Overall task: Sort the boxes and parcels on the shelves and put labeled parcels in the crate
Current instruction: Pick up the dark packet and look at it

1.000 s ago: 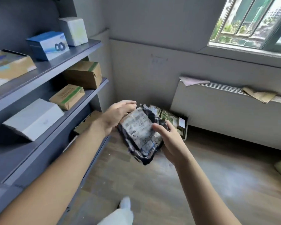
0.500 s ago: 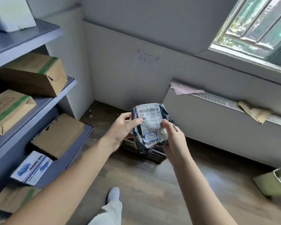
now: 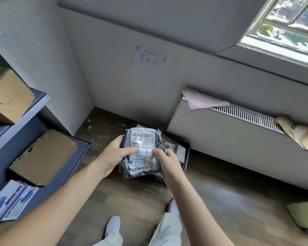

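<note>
Both hands hold one dark plastic parcel (image 3: 142,153) in the air above the floor, label side up. The left hand (image 3: 114,155) grips the parcel's left edge, thumb on the white shipping label (image 3: 142,142) and fingers curled underneath. The right hand (image 3: 169,162) grips the right edge, thumb tip pressed on the label and the remaining fingers hidden behind the parcel. The label carries a barcode and printed text. The parcel is directly in front of a black crate (image 3: 184,150) that stands on the wooden floor (image 3: 220,201) against the wall, beside the radiator (image 3: 238,132); the parcel covers most of the crate, and paper-labelled items are partly visible inside. On the left, grey shelves (image 3: 43,157) carry cardboard boxes (image 3: 43,157), and a blue-and-white box (image 3: 11,201) is on the lower level. A pink cloth (image 3: 203,102) lies on top of the radiator.
</note>
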Tool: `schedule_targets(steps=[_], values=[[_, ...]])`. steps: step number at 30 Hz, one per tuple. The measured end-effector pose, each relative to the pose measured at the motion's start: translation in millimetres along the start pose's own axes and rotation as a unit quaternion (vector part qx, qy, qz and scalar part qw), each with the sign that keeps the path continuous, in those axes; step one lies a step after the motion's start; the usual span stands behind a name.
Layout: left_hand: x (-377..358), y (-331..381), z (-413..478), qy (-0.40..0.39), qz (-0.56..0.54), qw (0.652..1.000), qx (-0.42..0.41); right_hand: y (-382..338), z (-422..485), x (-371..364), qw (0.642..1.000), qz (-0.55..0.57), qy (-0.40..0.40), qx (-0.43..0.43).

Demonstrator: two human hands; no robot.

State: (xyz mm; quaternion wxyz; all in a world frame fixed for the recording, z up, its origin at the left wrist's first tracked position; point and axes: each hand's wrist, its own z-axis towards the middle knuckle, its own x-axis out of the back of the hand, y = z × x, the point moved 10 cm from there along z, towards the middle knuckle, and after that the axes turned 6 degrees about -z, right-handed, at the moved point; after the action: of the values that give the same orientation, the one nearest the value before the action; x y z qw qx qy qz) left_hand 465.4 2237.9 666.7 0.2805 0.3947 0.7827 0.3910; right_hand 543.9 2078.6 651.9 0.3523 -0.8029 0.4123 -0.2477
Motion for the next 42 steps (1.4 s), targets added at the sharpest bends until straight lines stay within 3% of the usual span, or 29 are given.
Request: schedule_targets(steps=[8, 14, 21, 26, 34, 42], values=[[-35.0, -25.2, 53.2, 0.141, 0.036, 0.987, 0.065, 18.5, 97.6, 36.2, 0.987, -0.076, -0.127, -0.067], [-62.5, -50.5, 124.1, 0.212, 0.045, 0.973, 0.083, 29.1, 171.8, 73.6, 0.978, -0.125, -0.135, -0.095], [-109.7, -142.0, 255.2, 0.117, 0.158, 0.972, 0.129, 115.7, 279.8, 131.9, 0.959, -0.232, -0.058, -0.154], [-141.2, -216.4, 362.7, 0.033, 0.241, 0.961, 0.128, 181.5, 370.3, 154.2, 0.941, -0.309, -0.033, -0.137], [-148.5, -308.4, 478.1, -0.003, 0.31, 0.939, 0.149, 277.9, 491.1, 155.8, 0.947, -0.269, -0.034, -0.174], [-170.4, -320.2, 499.9, -0.031, 0.336, 0.93, 0.143, 280.2, 514.8, 158.6, 0.947, -0.275, -0.037, -0.161]])
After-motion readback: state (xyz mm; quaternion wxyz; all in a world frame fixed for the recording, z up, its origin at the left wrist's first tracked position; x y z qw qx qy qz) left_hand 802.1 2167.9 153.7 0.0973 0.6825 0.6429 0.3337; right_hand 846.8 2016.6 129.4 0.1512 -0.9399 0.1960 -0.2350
